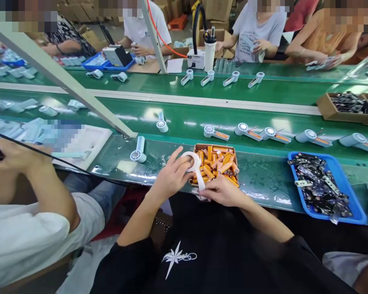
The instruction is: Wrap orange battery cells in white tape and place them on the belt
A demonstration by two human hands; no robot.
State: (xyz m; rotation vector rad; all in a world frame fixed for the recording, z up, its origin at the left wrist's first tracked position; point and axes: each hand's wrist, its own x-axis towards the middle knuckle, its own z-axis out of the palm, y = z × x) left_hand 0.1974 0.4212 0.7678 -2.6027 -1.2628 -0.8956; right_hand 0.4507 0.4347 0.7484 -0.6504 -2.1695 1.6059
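My left hand (172,174) holds a roll of white tape (194,161), with its fingers around and through the ring. A strip of tape runs down from the roll to my right hand (225,191), whose thumb and fingers pinch its end. Both hands are over the near edge of a small cardboard box (236,158) filled with several orange cylindrical cells (215,160). Left of the box, a light blue device with a round head (138,150) lies on the green work surface.
A blue tray (352,192) of dark parts sits at the right. Several devices lie on the green belt (184,120) ahead. A slanted metal post (88,100) crosses the left side, near a co-worker's arm (46,183). Other people sit across the line.
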